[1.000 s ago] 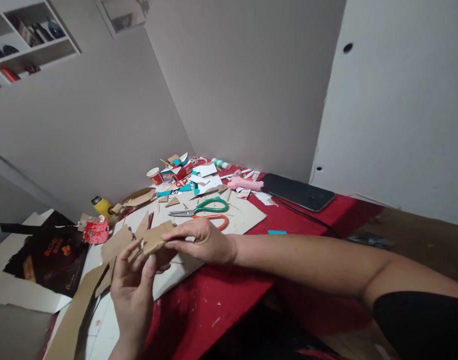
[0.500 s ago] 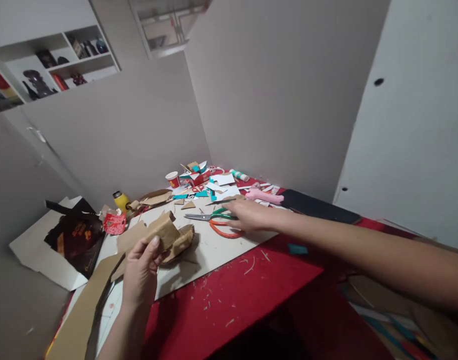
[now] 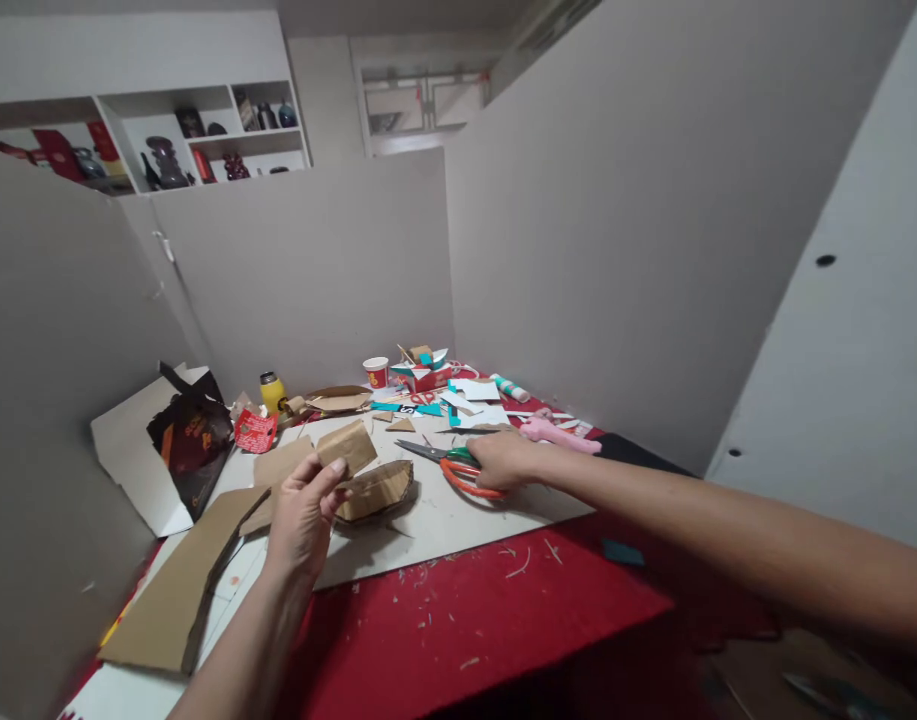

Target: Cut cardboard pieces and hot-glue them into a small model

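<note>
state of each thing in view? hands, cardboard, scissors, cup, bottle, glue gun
left hand: raised, pinching a cardboard piece
cardboard piece: held off the board, tilted
right hand: on the scissors' handles
scissors: flat on the white board, blades nearly closed
curved cardboard piece: lying on the white board
paper cup: upright
yellow bottle: upright, capped
pink glue gun: lying on its side

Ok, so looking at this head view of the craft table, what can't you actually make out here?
- Scissors: the handles are partly covered by the right hand, so the grip cannot be judged.
- Cardboard piece: its lower edge sits behind the left hand fingers.
- Printing on the red cup and red wrapper: too small to read.
- Shelf items: far off, dark and unclear.
- Right forearm: cut off by the frame edge.
</note>
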Demonstrator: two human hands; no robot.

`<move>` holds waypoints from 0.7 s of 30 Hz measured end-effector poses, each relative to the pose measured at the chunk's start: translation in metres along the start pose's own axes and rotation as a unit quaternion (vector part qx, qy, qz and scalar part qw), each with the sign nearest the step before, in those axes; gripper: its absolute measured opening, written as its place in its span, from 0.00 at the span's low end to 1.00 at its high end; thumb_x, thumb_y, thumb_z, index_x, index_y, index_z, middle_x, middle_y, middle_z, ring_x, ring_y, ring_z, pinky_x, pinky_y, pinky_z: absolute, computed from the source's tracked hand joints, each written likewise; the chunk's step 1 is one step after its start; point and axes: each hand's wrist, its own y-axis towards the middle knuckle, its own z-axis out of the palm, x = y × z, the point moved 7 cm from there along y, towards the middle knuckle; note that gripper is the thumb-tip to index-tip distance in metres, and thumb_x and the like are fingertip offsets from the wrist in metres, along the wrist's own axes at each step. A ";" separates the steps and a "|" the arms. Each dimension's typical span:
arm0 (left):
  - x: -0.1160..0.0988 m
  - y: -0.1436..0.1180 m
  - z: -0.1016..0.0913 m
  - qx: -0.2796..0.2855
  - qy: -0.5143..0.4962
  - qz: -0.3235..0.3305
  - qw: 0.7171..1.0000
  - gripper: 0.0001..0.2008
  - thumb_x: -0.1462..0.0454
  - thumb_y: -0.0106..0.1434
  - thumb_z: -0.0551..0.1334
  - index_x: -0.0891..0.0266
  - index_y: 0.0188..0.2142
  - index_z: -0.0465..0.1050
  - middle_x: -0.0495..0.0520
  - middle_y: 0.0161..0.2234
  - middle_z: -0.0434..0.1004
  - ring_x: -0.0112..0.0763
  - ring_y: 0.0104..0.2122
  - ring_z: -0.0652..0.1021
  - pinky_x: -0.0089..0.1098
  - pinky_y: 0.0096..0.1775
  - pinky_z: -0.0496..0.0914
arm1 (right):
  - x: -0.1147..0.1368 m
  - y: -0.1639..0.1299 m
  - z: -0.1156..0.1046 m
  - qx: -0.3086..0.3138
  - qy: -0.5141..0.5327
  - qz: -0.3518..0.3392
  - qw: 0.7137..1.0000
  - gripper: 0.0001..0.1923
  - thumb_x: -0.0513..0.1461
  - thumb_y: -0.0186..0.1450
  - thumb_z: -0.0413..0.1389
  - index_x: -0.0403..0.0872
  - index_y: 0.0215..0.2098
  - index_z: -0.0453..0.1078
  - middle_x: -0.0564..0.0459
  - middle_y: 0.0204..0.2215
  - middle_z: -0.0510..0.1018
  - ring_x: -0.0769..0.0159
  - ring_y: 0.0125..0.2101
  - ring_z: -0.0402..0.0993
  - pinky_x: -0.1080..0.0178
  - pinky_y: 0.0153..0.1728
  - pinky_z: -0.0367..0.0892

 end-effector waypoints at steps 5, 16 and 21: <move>-0.009 0.005 -0.008 0.002 -0.020 0.028 0.999 0.13 0.66 0.45 0.73 0.66 0.32 0.77 0.49 0.28 0.76 0.21 0.24 0.74 0.20 0.25 0.71 | 0.007 -0.018 -0.011 -0.087 0.035 -0.046 0.995 0.12 0.42 0.64 0.55 0.40 0.40 0.70 0.43 0.37 0.75 0.58 0.36 0.72 0.56 0.37 0.68; -0.016 0.005 -0.013 -0.008 -0.033 0.050 0.998 0.14 0.66 0.45 0.74 0.63 0.33 0.78 0.49 0.31 0.78 0.23 0.28 0.76 0.23 0.30 0.73 | 0.054 -0.102 -0.021 -0.096 0.315 -0.211 0.921 0.13 0.42 0.56 0.56 0.47 0.25 0.54 0.58 0.23 0.61 0.70 0.25 0.57 0.68 0.25 0.56; -0.016 0.003 -0.010 -0.011 -0.018 0.059 0.998 0.13 0.65 0.45 0.73 0.63 0.32 0.77 0.48 0.33 0.78 0.23 0.30 0.76 0.23 0.30 0.73 | 0.078 -0.114 -0.011 0.025 0.409 -0.267 0.872 0.19 0.52 0.61 0.53 0.47 0.28 0.56 0.58 0.24 0.58 0.71 0.25 0.52 0.68 0.24 0.53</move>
